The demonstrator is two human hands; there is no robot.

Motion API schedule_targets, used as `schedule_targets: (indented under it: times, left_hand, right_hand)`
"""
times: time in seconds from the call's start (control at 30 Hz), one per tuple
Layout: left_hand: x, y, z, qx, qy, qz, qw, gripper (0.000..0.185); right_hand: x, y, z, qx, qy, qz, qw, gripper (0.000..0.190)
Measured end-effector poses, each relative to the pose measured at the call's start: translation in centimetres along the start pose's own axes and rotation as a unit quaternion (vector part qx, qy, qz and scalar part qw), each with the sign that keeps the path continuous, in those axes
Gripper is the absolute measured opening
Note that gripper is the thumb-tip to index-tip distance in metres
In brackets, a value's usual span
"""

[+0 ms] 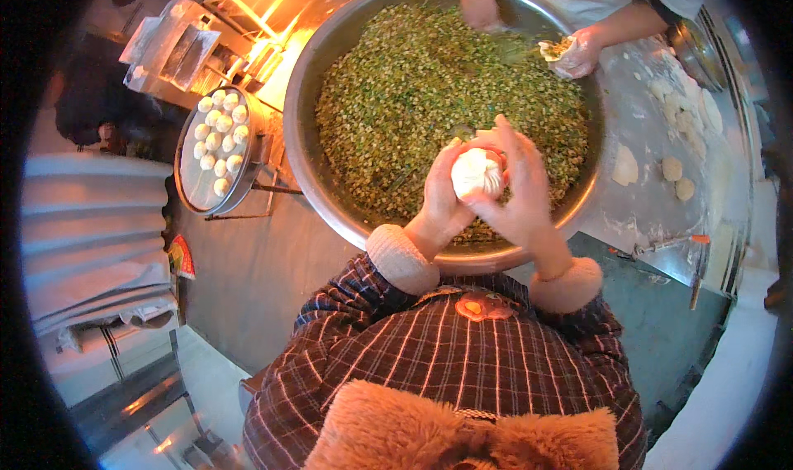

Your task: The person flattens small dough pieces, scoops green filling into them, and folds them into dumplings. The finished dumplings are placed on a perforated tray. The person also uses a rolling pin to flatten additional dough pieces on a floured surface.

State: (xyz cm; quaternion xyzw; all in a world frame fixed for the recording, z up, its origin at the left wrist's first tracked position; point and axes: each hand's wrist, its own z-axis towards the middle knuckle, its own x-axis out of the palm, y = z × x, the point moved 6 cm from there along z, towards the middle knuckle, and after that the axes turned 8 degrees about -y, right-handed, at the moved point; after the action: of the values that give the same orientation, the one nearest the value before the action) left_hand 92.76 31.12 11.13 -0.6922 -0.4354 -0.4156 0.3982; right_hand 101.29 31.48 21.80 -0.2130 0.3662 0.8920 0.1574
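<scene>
A pleated dough bun [477,172] is held between my two hands, over the near part of a large round steel basin [296,107]. My left hand [443,188] cups the bun from its left side. My right hand [523,188] is on the bun's right side, its thumb at the lower edge of the bun and its fingers raised and slightly blurred. Chopped green vegetable filling [396,92] fills much of the basin, beneath and beyond the bun.
A person across the basin holds filled dough [560,52] in one hand, the other over the filling. A floured metal worktop [632,210] with dough balls [672,168] lies at right. At left, a round tray [197,188] holds several buns [213,140] near a machine [186,52].
</scene>
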Motion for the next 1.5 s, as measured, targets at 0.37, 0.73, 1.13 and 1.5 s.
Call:
schedule_targets:
  times: [0.37,0.73,1.13,1.5]
  left_hand:
    - [6.0,9.3,-0.4,0.196,0.029,0.319,0.927,0.031]
    - [10.9,28.9,9.4,-0.202,-0.114,-0.077,0.97,0.033]
    - [13.3,37.3,14.0,-0.269,-0.025,0.078,0.96,0.028]
    - [16.1,37.6,16.6,-0.319,0.118,-0.001,0.94,0.084]
  right_hand:
    - [-8.9,-4.3,-4.5,-0.021,-0.236,0.051,0.97,0.034]
    - [-38.6,-27.7,-14.6,0.283,-0.243,-0.185,0.909,0.045]
    - [-46.5,-49.2,-15.5,0.41,0.04,-0.282,0.867,0.054]
    - [-42.5,-42.9,-7.3,0.316,0.093,-0.051,0.943,0.059]
